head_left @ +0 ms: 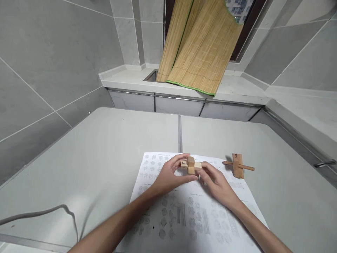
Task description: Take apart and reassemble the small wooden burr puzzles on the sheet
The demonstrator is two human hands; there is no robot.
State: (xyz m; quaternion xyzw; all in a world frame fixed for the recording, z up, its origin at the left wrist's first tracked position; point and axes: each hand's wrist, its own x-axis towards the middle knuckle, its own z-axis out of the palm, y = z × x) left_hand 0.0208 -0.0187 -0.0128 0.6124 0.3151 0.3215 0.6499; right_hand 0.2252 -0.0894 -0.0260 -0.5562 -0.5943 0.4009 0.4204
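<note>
Above a large printed sheet (181,200), both hands hold a small wooden interlocking puzzle (191,165) shaped like a cross of crossed blocks, marked with a "3" on its left arm. My left hand (172,173) grips it between fingers at the back and the thumb along its near side. My right hand (216,181) has its fingers closed at the puzzle's right end; some of its fingertips are tucked out of sight. To the right lies another wooden piece (238,166), a flat block also marked "3", with a round stick passing through its middle block.
The sheet lies on a pale table (105,151) with a seam strip (180,133) down its middle. A grey cable (52,209) curves at the lower left. Beyond the table, a bamboo blind (200,52) hangs over a white counter (126,80) with a sink edge.
</note>
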